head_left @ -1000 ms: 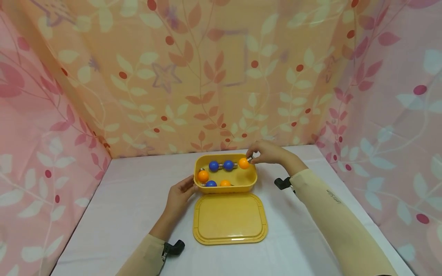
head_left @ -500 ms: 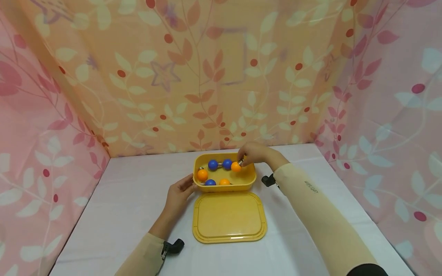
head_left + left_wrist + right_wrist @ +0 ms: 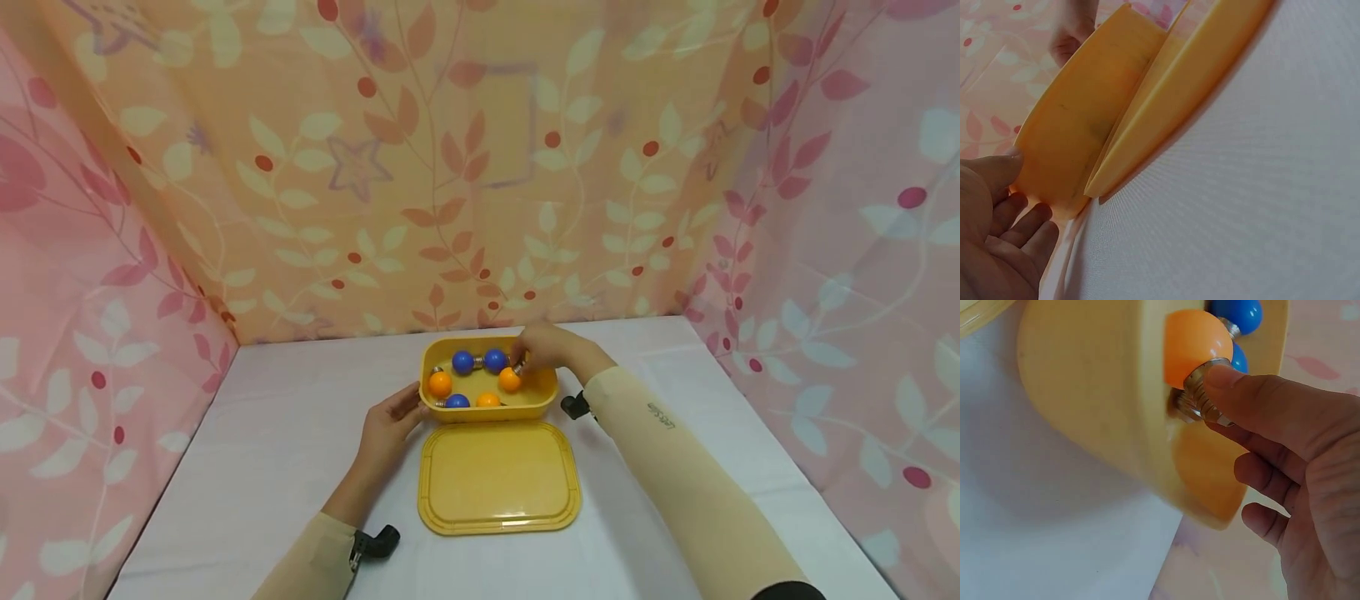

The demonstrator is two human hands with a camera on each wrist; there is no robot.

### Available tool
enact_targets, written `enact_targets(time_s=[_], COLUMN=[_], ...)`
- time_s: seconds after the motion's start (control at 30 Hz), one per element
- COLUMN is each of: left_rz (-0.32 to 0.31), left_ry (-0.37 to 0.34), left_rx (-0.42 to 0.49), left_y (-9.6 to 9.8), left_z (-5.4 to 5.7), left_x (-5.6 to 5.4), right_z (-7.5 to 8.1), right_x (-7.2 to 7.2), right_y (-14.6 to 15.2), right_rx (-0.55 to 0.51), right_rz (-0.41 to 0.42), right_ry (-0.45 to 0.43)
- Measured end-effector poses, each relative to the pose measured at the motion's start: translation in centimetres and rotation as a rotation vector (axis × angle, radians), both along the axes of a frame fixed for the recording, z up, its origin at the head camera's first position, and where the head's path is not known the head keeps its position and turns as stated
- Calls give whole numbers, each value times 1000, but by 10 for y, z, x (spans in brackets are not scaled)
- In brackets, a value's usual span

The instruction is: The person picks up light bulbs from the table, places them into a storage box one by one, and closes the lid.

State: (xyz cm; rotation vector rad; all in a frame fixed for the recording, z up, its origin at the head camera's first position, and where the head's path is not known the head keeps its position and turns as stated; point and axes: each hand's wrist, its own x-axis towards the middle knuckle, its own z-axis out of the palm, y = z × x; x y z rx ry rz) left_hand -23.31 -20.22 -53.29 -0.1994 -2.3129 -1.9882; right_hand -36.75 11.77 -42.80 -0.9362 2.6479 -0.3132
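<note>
In the head view my right hand (image 3: 553, 346) is over the right part of a yellow plastic box (image 3: 536, 410). Thumb and fingers pinch the metal screw base of an orange light bulb (image 3: 510, 380), its round end pointing down into the box. The right wrist view shows this orange bulb (image 3: 1199, 345) close up, with blue bulbs (image 3: 1238, 314) behind it. My left hand (image 3: 386, 423) touches the box's left end; in the left wrist view its thumb is at the rim and its loosely bent fingers (image 3: 1029, 228) lie by the outer wall.
Inside the box lie two blue bulbs in a row at the back, an orange bulb (image 3: 440, 383) at the left, and a blue bulb (image 3: 457, 402) and an orange bulb (image 3: 488, 400) at the front. A yellow lid (image 3: 498, 477) lies before the box on the white-covered table (image 3: 300, 433).
My right hand has carried the orange bulb from the box's right rim leftward, then down and nearer the front inside it. The left hand keeps its place at the box's end.
</note>
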Motion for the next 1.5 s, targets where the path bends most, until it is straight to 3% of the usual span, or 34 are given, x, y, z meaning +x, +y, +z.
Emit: enact_targets(time_s=[0.23,0.43,0.7,1.03,1.3,1.5], left_rz=[0,2,24,40,37,36], left_ry=[2,-7,16,5,-37,-46], left_rx=[-19,-32,-35,-49,-26,-80], left_y=[1,0,1,2,1,-1], left_z=[-5,-7,0,-1,4,9], left_x=[2,3,-3,-3,1,4], right_z=[-11,-5,8,-5,-15,-22], right_x=[6,12,22,51,71,83], right_y=[6,19,54,82,94,102], right_rx=[9,26,-121,-271,-357,-409], right_rz=[-28,19,-3,-85,-132,-171], right_ry=[-14,80,174,286,319,327])
